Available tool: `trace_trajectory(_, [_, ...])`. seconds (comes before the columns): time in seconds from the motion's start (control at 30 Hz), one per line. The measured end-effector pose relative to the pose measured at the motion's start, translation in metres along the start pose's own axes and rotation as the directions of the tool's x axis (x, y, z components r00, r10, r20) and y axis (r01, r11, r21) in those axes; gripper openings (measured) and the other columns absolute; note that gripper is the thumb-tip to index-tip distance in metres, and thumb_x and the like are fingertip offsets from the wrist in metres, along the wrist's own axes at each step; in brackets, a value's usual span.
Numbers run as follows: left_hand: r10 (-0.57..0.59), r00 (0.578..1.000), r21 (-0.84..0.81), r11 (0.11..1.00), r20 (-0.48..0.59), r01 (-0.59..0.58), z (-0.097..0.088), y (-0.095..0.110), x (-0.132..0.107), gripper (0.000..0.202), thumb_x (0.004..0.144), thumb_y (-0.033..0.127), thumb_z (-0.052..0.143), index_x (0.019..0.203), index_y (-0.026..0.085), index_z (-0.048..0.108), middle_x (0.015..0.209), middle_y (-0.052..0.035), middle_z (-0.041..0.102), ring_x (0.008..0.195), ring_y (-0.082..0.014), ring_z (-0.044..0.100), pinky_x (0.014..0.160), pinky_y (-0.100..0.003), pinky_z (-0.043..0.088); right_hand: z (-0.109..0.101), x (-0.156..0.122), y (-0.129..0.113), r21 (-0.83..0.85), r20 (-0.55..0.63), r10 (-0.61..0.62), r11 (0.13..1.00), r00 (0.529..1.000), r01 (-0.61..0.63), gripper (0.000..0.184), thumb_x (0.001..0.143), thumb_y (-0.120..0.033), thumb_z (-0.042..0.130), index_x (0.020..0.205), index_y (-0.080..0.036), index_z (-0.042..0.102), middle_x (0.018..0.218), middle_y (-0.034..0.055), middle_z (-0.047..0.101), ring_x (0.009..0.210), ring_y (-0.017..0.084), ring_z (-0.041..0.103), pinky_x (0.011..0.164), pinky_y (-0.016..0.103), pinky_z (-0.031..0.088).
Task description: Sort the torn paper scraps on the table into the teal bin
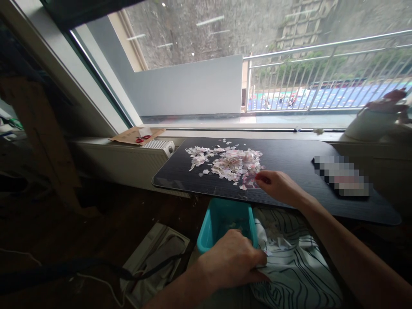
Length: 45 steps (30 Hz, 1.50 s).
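A heap of small white and pink paper scraps (229, 162) lies on the dark tabletop (289, 159) by the window. My right hand (279, 186) rests on the table at the heap's near right edge, fingers curled and touching the scraps. Under the table's front edge a teal plastic bin (216, 221) sits on my lap. My left hand (232, 260) grips the bin's near rim, fingers closed. A few scraps lie on the striped white cloth (296, 266) over my lap.
A blurred flat object (341, 176) lies at the table's right. Red scissors (143, 138) on cardboard sit on the sill at left, beside a white radiator (128, 161). A pot (373, 122) stands at the far right. Cables and a box lie on the floor.
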State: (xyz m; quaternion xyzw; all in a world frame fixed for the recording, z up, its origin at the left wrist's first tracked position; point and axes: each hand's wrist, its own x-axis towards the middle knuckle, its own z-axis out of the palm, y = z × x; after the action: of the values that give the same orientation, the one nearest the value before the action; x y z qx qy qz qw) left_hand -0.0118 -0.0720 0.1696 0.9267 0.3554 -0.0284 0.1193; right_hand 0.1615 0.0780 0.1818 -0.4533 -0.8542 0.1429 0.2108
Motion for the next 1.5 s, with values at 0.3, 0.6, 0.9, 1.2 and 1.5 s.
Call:
trace_trajectory(0.3, [0.017, 1.000, 0.012, 1.000, 0.006, -0.017, 0.001, 0.001, 0.003, 0.027, 0.083, 0.049, 0.062, 0.082, 0.022, 0.061, 0.064, 0.0000, 0.064, 0.063, -0.0214, 0.064, 0.062, -0.029, 0.043, 0.000, -0.007, 0.009, -0.016, -0.064, 0.061, 0.998, 0.996, -0.062, 0.025, 0.082, -0.034, 0.048, 0.080, -0.020, 0.070, 0.063, 0.0017, 0.065, 0.056, 0.014, 0.054, 0.052, 0.024, 0.034])
trace_trajectory(0.6, [0.008, 1.000, -0.092, 0.996, 0.028, -0.005, 0.000, 0.001, 0.008, 0.030, 0.085, 0.049, 0.059, 0.077, 0.021, 0.060, 0.064, 0.0015, 0.061, 0.063, -0.0170, 0.061, 0.071, -0.028, 0.043, 0.009, -0.010, 0.041, 0.133, -0.210, 0.230, 0.970, 0.950, -0.205, 0.026, 0.082, -0.037, 0.051, 0.090, -0.020, 0.070, 0.075, 0.0037, 0.070, 0.065, 0.017, 0.061, 0.060, 0.027, 0.042])
trace_trajectory(0.9, [-0.092, 0.991, -0.152, 0.983, 0.101, 0.107, -0.006, -0.011, 0.003, 0.022, 0.082, 0.046, 0.065, 0.081, 0.024, 0.063, 0.065, 0.0016, 0.058, 0.067, -0.0158, 0.055, 0.068, -0.023, 0.040, 0.032, -0.012, 0.073, 0.414, -0.264, 0.272, 0.898, 0.925, -0.146, 0.022, 0.083, -0.034, 0.053, 0.089, -0.019, 0.067, 0.079, 0.0044, 0.071, 0.067, 0.016, 0.062, 0.066, 0.027, 0.047])
trace_trajectory(1.2, [-0.274, 0.962, -0.099, 0.957, 0.012, 0.274, -0.001, -0.002, 0.013, 0.021, 0.086, 0.046, 0.059, 0.087, 0.026, 0.064, 0.073, 0.0000, 0.062, 0.069, -0.0168, 0.055, 0.069, -0.024, 0.040, 0.030, -0.015, 0.070, 0.466, -0.241, 0.243, 0.878, 0.940, -0.108, 0.019, 0.086, -0.031, 0.050, 0.089, -0.021, 0.066, 0.086, 0.0052, 0.071, 0.075, 0.019, 0.064, 0.068, 0.029, 0.048])
trace_trajectory(1.5, [-0.307, 0.947, -0.093, 0.945, 0.090, 0.315, -0.003, -0.003, 0.020, 0.011, 0.078, 0.034, 0.070, 0.081, 0.025, 0.064, 0.068, 0.0026, 0.063, 0.066, -0.0162, 0.059, 0.064, -0.024, 0.037, 0.026, -0.018, 0.067, 0.490, -0.211, 0.250, 0.863, 0.945, -0.119, 0.018, 0.087, -0.030, 0.049, 0.090, -0.022, 0.065, 0.089, 0.0058, 0.071, 0.076, 0.020, 0.065, 0.069, 0.031, 0.049])
